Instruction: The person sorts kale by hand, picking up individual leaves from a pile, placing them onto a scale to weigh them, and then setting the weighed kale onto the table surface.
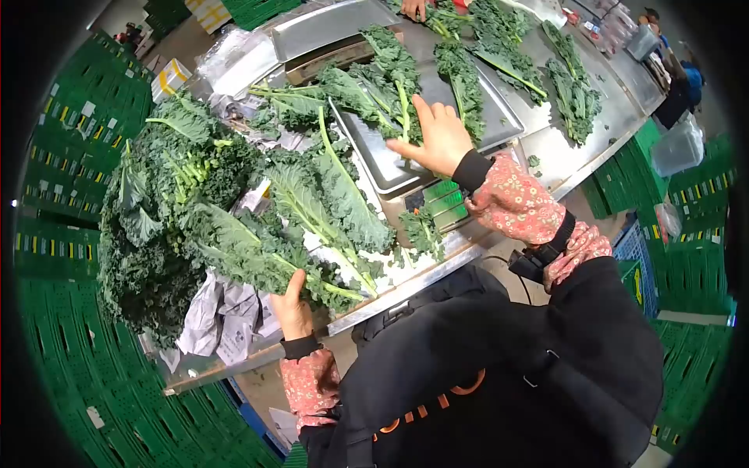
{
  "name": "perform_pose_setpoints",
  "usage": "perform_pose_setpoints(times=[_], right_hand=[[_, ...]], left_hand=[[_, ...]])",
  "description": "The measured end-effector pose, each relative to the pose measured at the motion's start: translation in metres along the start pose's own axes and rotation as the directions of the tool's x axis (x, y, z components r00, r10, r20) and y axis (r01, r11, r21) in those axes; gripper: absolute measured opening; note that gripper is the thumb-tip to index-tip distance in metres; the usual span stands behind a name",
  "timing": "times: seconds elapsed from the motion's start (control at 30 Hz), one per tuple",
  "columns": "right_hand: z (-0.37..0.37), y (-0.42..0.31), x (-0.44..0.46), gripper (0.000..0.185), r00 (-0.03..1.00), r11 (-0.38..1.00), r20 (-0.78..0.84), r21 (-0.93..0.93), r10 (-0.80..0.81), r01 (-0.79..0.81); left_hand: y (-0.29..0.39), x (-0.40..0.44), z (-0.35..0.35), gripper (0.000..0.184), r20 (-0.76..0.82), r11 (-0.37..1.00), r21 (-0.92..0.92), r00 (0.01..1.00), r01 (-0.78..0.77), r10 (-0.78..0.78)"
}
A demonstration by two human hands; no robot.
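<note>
My left hand [293, 313] is at the table's near edge, its thumb laid along a curly kale leaf [242, 238] and its other fingers hidden under it. The leaf's pale stem points toward me. My right hand [441, 140] is over the metal tray [511, 129], thumb and index finger spread apart, with nothing gripped. Just beyond its fingertips, a kale leaf [390, 58] lies across the scale-like tray with its stem toward me. More loose kale leaves [343, 191] lie between my hands. A green-lit display [445, 199] sits below my right wrist.
A large heap of kale [172, 187] fills the table's left side, beside crumpled paper [222, 316]. Another person's hand [413, 9] is at the far edge. An upper metal tray [328, 30] stands at the back. Green crates [78, 327] are stacked around the table.
</note>
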State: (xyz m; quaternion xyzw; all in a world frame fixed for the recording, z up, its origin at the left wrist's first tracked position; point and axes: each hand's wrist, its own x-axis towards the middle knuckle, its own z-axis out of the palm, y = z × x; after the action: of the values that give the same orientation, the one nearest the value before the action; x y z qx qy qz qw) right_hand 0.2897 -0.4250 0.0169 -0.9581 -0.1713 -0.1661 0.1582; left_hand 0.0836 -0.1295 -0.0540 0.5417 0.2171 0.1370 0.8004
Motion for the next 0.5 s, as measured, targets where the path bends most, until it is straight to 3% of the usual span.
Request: perform_pose_setpoints(times=[0.1, 0.17, 0.3, 0.33, 0.37, 0.43, 0.5], right_hand=[[0.023, 0.011, 0.004, 0.069, 0.996, 0.997, 0.036, -0.017, 0.078, -0.077], [0.018, 0.021, 0.011, 0.066, 0.969, 0.978, 0.146, 0.040, 0.199, -0.207], [0.004, 0.046, 0.010, 0.063, 0.983, 0.984, 0.070, -0.076, 0.168, -0.163], [0.001, 0.038, 0.006, 0.063, 0.969, 0.974, 0.118, -0.096, 0.215, -0.204], [-0.004, 0.047, 0.002, 0.062, 0.997, 0.988, -0.021, -0.140, 0.068, -0.070], [-0.023, 0.034, -0.008, 0.060, 0.956, 0.979, -0.225, -0.120, -0.187, 0.163], [-0.034, 0.014, -0.024, 0.054, 0.897, 0.926, -0.238, -0.033, -0.372, 0.376]], left_hand=[[0.010, -0.006, 0.009, 0.048, -0.016, 1.000, -0.027, 1.000, 0.007, -0.007], [0.012, -0.009, 0.008, 0.049, -0.029, 0.999, -0.031, 1.000, 0.004, -0.005], [0.003, -0.010, -0.003, 0.052, -0.041, 0.998, -0.055, 0.999, 0.017, -0.019], [0.001, -0.016, -0.005, 0.054, -0.080, 1.000, -0.007, 0.997, 0.016, -0.017], [0.000, -0.011, -0.010, 0.054, -0.049, 0.999, -0.033, 0.998, 0.040, -0.042], [-0.002, -0.011, -0.012, 0.054, -0.046, 0.998, -0.036, 0.997, 0.053, -0.055], [-0.001, -0.013, -0.010, 0.052, -0.053, 0.998, -0.029, 0.997, 0.062, -0.064]])
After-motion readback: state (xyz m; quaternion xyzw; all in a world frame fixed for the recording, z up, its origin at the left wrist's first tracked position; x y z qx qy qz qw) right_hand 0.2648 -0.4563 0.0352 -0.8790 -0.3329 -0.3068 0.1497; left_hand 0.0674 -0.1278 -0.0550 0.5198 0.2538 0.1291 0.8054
